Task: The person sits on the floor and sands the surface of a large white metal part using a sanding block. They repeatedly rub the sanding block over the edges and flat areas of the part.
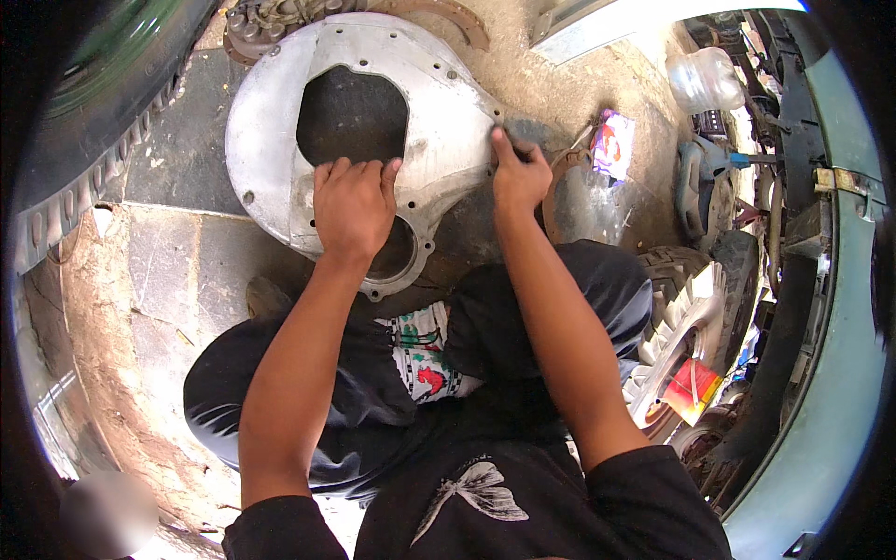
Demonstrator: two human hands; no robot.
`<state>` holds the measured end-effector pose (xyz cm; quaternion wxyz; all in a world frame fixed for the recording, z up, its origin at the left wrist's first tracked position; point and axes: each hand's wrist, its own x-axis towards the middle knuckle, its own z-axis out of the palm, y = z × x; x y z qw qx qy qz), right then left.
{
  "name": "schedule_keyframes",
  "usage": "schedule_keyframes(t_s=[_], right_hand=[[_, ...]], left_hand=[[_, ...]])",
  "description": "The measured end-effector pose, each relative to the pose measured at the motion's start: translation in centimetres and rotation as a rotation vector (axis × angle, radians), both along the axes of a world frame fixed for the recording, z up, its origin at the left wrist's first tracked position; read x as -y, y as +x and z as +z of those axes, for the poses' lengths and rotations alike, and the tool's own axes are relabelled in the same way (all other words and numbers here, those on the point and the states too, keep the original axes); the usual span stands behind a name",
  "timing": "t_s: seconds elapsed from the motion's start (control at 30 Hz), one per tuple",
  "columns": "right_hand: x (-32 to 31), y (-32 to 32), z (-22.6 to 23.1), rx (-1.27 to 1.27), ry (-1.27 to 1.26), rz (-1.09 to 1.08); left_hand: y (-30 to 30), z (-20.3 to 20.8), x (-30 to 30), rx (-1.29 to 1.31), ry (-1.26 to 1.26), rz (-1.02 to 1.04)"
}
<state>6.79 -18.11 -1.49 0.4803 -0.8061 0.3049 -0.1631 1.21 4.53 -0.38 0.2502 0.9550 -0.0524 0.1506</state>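
Note:
A large pale metal plate [429, 103] stands in front of my bent legs. It looks like a bell housing, with a big opening in its middle, a smaller round one low down and bolt holes along its rim. My left hand [357, 205] has its fingers curled over the lower edge of the big opening. At the plate's right edge my right hand [519, 173] is closed, its thumb side against the rim. The fingertips of both hands are partly hidden.
A purple packet [611, 146] and a curved rusty metal piece [553, 201] lie to the right. Beyond are a clear plastic container [705, 80], a blue tool-like part [695, 187], a tyre [737, 280] and a red-yellow box [692, 390]. Greasy metal parts [280, 21] sit behind the plate.

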Motion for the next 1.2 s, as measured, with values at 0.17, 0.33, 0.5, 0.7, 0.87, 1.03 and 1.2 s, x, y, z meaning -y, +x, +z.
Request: schedule_keyframes(t_s=[0.17,0.33,0.5,0.7,0.87,1.03,1.2], right_hand=[[2.1,3.6,-1.1,-0.005,-0.013,-0.028],[0.5,0.2,0.3,-0.079,-0.011,0.03],[2.2,3.9,-0.9,-0.001,0.011,0.027],[1.5,0.4,-1.1,-0.019,0.019,0.016],[-0.6,4.6,1.8,-0.082,-0.094,-0.015],[0.9,0.7,-0.5,0.012,-0.012,0.038],[1.1,4.9,0.0,-0.028,-0.021,-0.037]], left_hand=[[0.3,0.4,0.8,-0.026,-0.035,-0.003],[-0.2,0.0,-0.1,0.005,-0.014,0.007],[0.0,0.1,0.7,-0.009,-0.041,0.001],[0.0,0.2,0.4,-0.011,0.025,0.006],[0.0,0.1,0.2,0.014,-0.019,0.015],[0.1,-0.1,0.4,0.023,-0.024,0.015],[0.2,-0.1,0.6,0.002,-0.051,0.019]])
